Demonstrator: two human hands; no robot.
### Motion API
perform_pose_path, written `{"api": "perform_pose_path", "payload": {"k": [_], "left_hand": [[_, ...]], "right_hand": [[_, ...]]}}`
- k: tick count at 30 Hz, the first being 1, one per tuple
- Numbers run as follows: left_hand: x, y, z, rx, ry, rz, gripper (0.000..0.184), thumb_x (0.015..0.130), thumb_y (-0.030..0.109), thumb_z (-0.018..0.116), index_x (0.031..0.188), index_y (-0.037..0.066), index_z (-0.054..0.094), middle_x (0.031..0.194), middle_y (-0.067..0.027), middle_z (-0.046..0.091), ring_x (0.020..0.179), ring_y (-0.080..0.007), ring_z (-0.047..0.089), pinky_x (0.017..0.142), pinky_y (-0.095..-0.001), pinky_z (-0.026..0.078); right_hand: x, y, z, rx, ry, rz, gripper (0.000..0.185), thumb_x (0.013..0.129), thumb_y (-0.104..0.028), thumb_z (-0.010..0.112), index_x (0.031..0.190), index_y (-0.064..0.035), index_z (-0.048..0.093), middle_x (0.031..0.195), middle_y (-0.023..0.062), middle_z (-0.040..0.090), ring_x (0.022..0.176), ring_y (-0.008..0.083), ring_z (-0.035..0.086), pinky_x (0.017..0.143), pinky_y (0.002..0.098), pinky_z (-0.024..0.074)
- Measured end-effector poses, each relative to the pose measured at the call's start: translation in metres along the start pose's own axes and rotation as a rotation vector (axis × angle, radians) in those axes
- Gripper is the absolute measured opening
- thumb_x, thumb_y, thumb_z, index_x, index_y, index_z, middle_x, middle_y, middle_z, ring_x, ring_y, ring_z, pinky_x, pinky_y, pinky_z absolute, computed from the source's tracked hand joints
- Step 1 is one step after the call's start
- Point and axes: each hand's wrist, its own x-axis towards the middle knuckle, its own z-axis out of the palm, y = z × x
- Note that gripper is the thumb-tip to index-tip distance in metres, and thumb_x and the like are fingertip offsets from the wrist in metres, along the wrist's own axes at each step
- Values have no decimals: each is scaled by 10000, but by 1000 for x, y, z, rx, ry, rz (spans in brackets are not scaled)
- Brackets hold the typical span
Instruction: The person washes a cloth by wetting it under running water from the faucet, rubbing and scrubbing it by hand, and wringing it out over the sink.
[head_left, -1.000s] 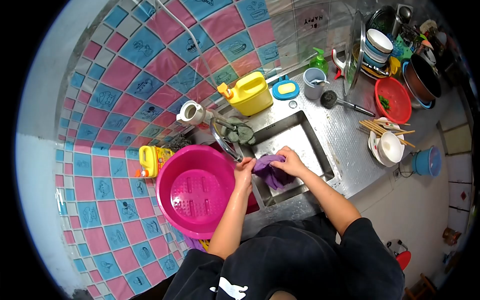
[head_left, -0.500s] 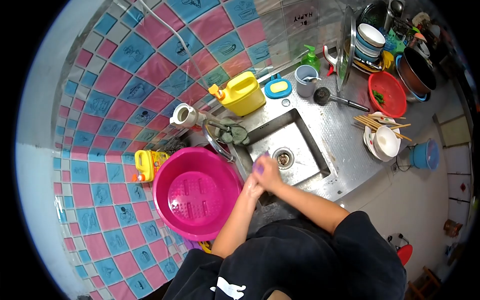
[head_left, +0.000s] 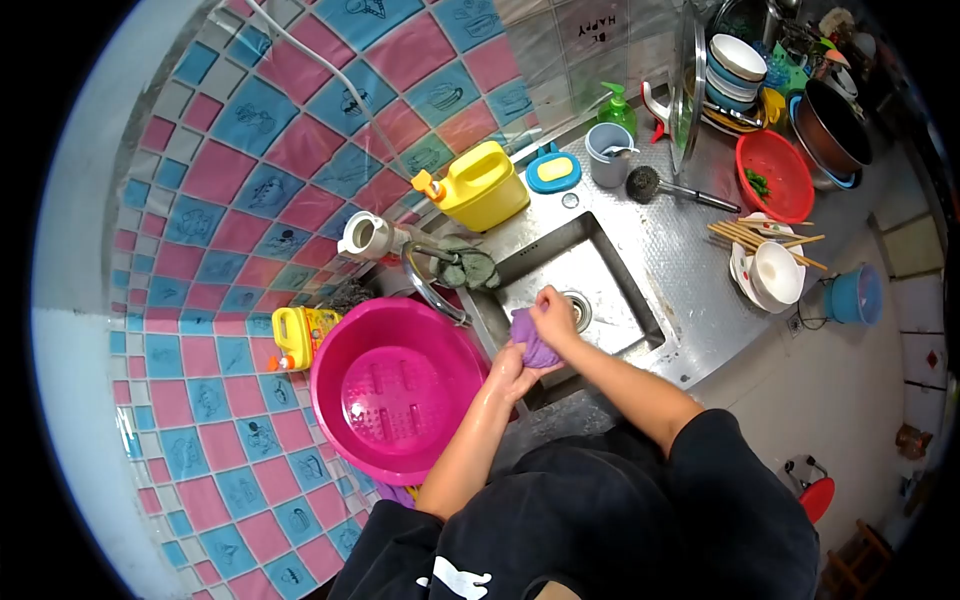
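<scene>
Shows at far left a yellow bottle [head_left: 307, 335] with an orange cap, just beside the rim of a wide pink basin [head_left: 395, 375]. Has a metal faucet [head_left: 430, 293] curving between the pink basin and the left corner of the sink [head_left: 625, 310], with a grey-green bundle [head_left: 470, 270] just behind. Shows a yellow jug [head_left: 490, 195] near the back edge of the surface [head_left: 670, 245].

Holds a bunched purple cloth [head_left: 533, 340] between both hands, above the sink near its left edge. Has the left hand [head_left: 515, 372] touching the near side of the purple cloth, fingers stretched rightward along its lower end; cannot tell how tightly closed. Grips the purple cloth from the right with the right hand [head_left: 552, 320], fingers bent onto its upper part. Shows most of the visible cloth left of the right fingers and just beyond the left ones.

Has a blue dish [head_left: 555, 187], a grey cup [head_left: 607, 170] and a green pump bottle [head_left: 620, 115] toward the surface's back edge. Shows a round-headed brush [head_left: 643, 184] past the sink's far corner. Has stacked bowls [head_left: 740, 60] toward the surface's far right corner, with a red basin [head_left: 790, 185] nearer. Shows chopsticks [head_left: 760, 240] beside white bowls [head_left: 778, 270] near the right edge.
</scene>
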Motion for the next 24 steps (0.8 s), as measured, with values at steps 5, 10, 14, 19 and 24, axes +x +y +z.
{"api": "perform_pose_path", "payload": {"k": [5, 10, 14, 19, 24], "left_hand": [[14, 23, -15, -72, -129, -69, 402, 857, 181, 336, 1213, 5, 396, 1180, -194, 481, 1099, -339, 479, 862, -514, 441], [59, 9, -46, -470, -65, -88, 461, 840, 461, 421, 971, 26, 495, 915, -141, 543, 767, -279, 547, 742, -400, 477], [47, -8, -25, -367, -396, -50, 444, 849, 458, 436, 981, 39, 502, 917, -108, 557, 828, -243, 562, 739, -379, 483], [37, 2, -13, -33, -47, 158, 432, 852, 417, 437, 1022, 24, 498, 963, -106, 564, 900, -239, 559, 808, -396, 465], [10, 30, -2, -122, 41, -58, 634, 824, 576, 352, 1074, 10, 491, 1055, -161, 546, 1002, -301, 523, 858, -459, 427]], "right_hand": [[4, -12, -34, 879, -466, 397, 256, 768, -102, 550, 1011, -19, 553, 944, 111, 594, 842, 201, 577, 737, 311, 458], [-53, -38, -22, 408, -117, -231, 245, 666, -143, 690, 818, -20, 541, 999, 94, 604, 911, 222, 559, 801, 345, 434], [-62, -75, -31, 106, 13, -333, 281, 618, -158, 713, 684, -45, 464, 987, 101, 604, 962, 273, 530, 846, 420, 375], [-31, -49, -18, 385, 24, -61, 230, 687, -179, 639, 845, -58, 525, 1076, 101, 557, 1007, 272, 505, 952, 484, 279], [-43, -30, -53, -35, -218, -700, 371, 695, -223, 582, 1052, -129, 541, 1255, 131, 429, 1191, 320, 379, 989, 574, 175]]}}
